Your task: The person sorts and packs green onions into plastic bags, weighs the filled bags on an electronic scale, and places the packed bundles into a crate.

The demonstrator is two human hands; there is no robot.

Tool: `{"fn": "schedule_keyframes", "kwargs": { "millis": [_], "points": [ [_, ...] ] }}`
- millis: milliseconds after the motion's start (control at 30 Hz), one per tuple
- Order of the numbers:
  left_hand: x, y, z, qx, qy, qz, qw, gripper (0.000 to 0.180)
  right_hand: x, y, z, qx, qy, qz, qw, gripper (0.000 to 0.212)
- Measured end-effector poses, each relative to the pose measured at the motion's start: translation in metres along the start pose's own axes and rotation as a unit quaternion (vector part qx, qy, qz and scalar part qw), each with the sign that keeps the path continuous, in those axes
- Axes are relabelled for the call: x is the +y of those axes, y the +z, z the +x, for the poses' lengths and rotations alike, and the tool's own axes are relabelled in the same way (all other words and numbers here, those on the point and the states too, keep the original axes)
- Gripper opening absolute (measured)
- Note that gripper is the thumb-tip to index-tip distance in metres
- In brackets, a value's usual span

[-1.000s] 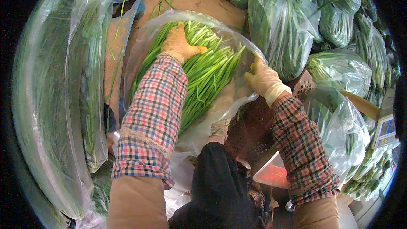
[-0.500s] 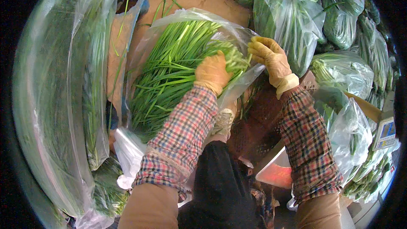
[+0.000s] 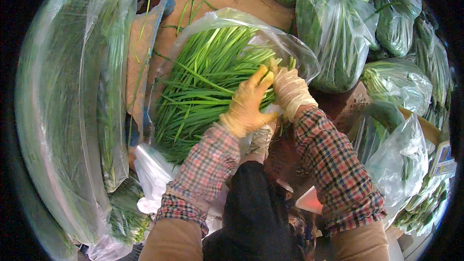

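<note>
A large heap of garlic chives (image 3: 203, 84) lies in a clear plastic bag (image 3: 218, 15), its mouth spread around the leaves. Cut stem ends point to the right. My left hand (image 3: 249, 102), in a yellowish rubber glove, rests on the stems with fingers and thumb spread. Right beside it, my gloved right hand (image 3: 291, 89) is closed around the stem ends of some chives, and a few tips stick out above its fingers. The bag's right edge bulges beyond my right hand. Plaid sleeves cover both forearms.
Long bagged greens (image 3: 58, 116) fill the left side. Several stuffed bags of greens (image 3: 333, 34) crowd the right. Loose leaves (image 3: 193, 5) lie on the brown surface beyond the bag. A white plastic bundle (image 3: 152, 174) sits near my left forearm, and a reddish crate (image 3: 350, 106) stands at right.
My right hand has let go of the bag's edge and moved left onto the stem ends. My left hand has opened out from its closed grip on the chives.
</note>
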State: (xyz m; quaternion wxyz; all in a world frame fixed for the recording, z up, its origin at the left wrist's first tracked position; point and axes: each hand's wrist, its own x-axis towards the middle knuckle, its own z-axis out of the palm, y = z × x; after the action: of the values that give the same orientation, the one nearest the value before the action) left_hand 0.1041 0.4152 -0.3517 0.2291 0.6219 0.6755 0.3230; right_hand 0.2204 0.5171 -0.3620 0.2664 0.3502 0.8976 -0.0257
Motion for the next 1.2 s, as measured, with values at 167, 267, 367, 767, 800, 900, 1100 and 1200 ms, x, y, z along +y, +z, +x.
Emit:
{"fn": "schedule_keyframes", "kwargs": {
  "millis": [167,267,367,767,800,900,1100,1200],
  "points": [
    [-0.076,-0.045,0.038,0.163,-0.199,0.057,0.965,0.051,0.003,0.004,-0.005,0.058,-0.039,0.025,0.997,0.041],
    [-0.111,-0.059,0.055,0.010,-0.398,0.221,0.890,0.037,0.001,-0.005,-0.010,0.000,-0.065,0.088,0.994,0.040],
    [-0.114,-0.070,0.042,0.026,-0.375,0.260,0.890,0.037,-0.001,-0.010,-0.022,-0.014,-0.064,0.100,0.993,0.044],
    [-0.014,0.000,-0.023,-0.031,-0.012,0.084,0.996,0.037,0.032,-0.013,-0.021,-0.250,-0.053,0.248,0.934,0.060],
    [-0.012,0.002,-0.022,-0.034,-0.017,0.088,0.995,0.036,0.035,-0.011,-0.021,-0.254,-0.053,0.234,0.937,0.061],
    [-0.014,0.010,-0.033,-0.007,0.018,0.092,0.996,0.035,0.067,-0.043,-0.014,-0.276,-0.099,0.330,0.897,0.067],
    [0.003,0.017,-0.063,-0.057,0.029,0.068,0.996,0.031,0.044,-0.047,-0.012,-0.269,-0.016,0.426,0.864,0.059],
    [0.005,0.023,-0.076,-0.042,0.042,0.021,0.998,0.029,0.012,-0.010,-0.037,-0.279,-0.011,0.273,0.921,0.080]
  ]
}}
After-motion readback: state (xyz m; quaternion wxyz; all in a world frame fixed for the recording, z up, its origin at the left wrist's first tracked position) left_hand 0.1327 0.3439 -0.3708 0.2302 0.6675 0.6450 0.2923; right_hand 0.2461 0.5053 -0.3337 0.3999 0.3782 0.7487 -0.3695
